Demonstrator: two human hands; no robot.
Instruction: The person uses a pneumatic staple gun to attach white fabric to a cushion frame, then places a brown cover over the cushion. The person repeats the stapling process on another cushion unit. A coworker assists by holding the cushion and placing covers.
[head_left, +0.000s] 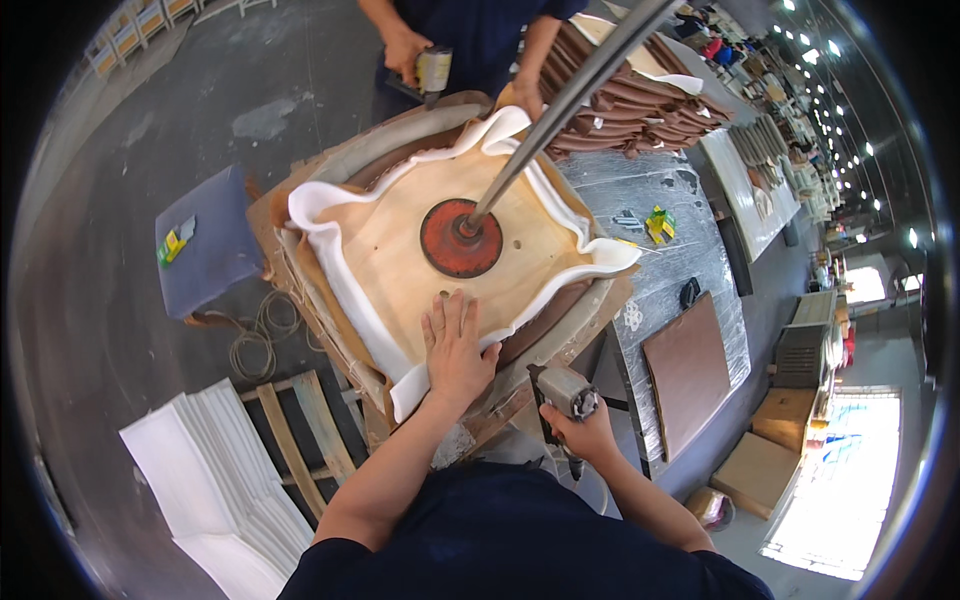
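My left hand [455,345] lies flat, fingers spread, on the near edge of a pale wooden seat board [400,265], pressing white foam [345,295] that wraps over the board's rim. A round red press plate [455,240] on a metal rod [560,110] bears on the board's centre. My right hand [585,430] grips a grey staple gun [568,392] just below the board's near right edge. Opposite me, another person holds a second staple gun [432,72] and rests a hand [527,97] on the far edge.
Stacked brown leather covers [640,105] lie on the grey worktable [680,270], with a brown panel [690,365] nearer. A blue cushion [210,245] sits left, white foam sheets [210,490] lie on the floor by a wooden frame [300,435] and coiled hose [255,340].
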